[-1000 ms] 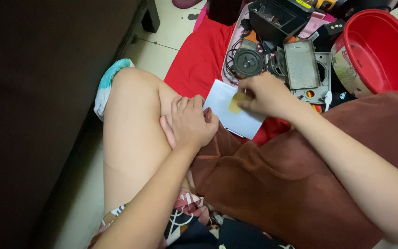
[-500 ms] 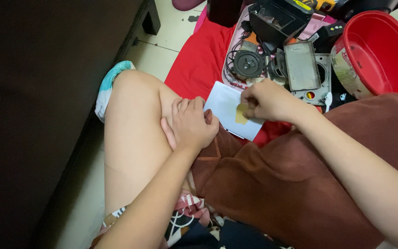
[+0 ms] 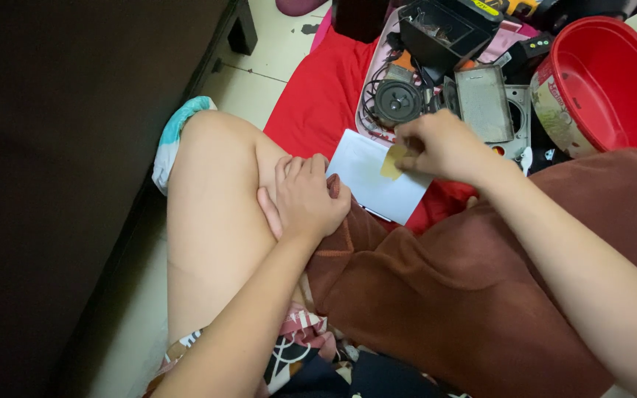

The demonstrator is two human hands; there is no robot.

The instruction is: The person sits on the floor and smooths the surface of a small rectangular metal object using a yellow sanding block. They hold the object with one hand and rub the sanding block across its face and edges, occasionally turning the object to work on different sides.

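Observation:
My right hand (image 3: 440, 147) pinches a small yellowish flat piece (image 3: 392, 162) and holds it over a white sheet of paper (image 3: 374, 175) that lies on the red cloth (image 3: 318, 96). My left hand (image 3: 304, 197) rests flat on my bare thigh, its fingers slightly apart, holding nothing. A brown cloth (image 3: 466, 295) covers my right leg below the right forearm.
A pink tray (image 3: 370, 96) past the paper holds a round black speaker (image 3: 397, 102), a grey metal cover (image 3: 485, 103) and a black box (image 3: 440, 33). A red plastic basin (image 3: 606, 81) stands at the right. Dark furniture (image 3: 75, 147) fills the left side.
My right hand has drawn the yellowish piece a little down and left over the white paper. The left hand has stayed on the thigh.

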